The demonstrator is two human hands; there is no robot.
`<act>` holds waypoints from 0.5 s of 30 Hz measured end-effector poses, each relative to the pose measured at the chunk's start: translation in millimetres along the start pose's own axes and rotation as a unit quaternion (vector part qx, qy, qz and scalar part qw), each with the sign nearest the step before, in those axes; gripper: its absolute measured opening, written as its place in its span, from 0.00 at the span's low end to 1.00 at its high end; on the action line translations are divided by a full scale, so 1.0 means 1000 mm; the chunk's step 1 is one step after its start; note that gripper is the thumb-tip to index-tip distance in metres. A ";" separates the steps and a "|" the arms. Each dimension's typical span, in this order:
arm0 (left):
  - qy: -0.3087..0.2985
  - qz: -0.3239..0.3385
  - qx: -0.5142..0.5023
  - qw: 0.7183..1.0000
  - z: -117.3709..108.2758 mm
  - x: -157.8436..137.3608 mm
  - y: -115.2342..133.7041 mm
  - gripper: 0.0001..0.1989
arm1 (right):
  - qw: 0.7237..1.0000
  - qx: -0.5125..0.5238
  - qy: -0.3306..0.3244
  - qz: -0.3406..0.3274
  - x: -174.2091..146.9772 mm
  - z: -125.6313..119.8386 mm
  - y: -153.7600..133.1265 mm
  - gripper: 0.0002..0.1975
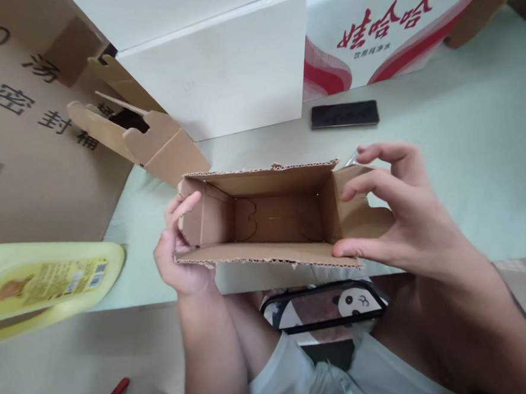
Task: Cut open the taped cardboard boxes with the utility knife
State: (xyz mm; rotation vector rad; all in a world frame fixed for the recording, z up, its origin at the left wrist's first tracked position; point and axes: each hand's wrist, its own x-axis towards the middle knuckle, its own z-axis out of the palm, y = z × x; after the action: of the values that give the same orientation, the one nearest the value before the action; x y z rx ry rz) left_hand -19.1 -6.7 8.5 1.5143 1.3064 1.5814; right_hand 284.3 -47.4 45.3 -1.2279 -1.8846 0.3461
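Observation:
Between my hands is a brown cardboard box (270, 251), its top open toward me and its inside bare down to the interlocked bottom flaps. The long edges look rough and torn. My left hand (183, 249) grips the left end, fingers over the short flap and the palm against the outside. At the other end my right hand (397, 203) has its thumb on the near edge and its fingers curled over the right flap (356, 197), which has a curved cut-out.
Behind lie a black phone (345, 114), a white box (233, 74) and a red-and-white carton (370, 48). Another cardboard box (162, 146) with raised flaps stands back left, beside a large printed carton (41, 145). A yellow bottle (49, 281) is at left; a panda-patterned item (323, 306) lies below the table edge.

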 end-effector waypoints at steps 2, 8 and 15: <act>-0.012 0.014 -0.005 1.000 -0.002 0.000 0.002 0.33 | 1.000 0.001 0.007 -0.016 0.001 0.002 -0.002 0.22; -0.183 0.103 0.034 0.977 -0.011 0.004 0.006 0.42 | 0.998 0.036 0.004 -0.050 0.004 0.004 -0.004 0.25; -0.171 0.061 0.016 0.983 -0.005 -0.004 -0.003 0.39 | 0.982 0.182 -0.040 -0.027 -0.005 0.017 0.006 0.31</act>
State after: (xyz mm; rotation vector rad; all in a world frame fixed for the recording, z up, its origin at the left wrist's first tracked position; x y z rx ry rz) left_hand -23.2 -10.6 5.1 1.8210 1.0661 1.3009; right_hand 275.6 -45.6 28.4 -0.9268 -1.8170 0.6866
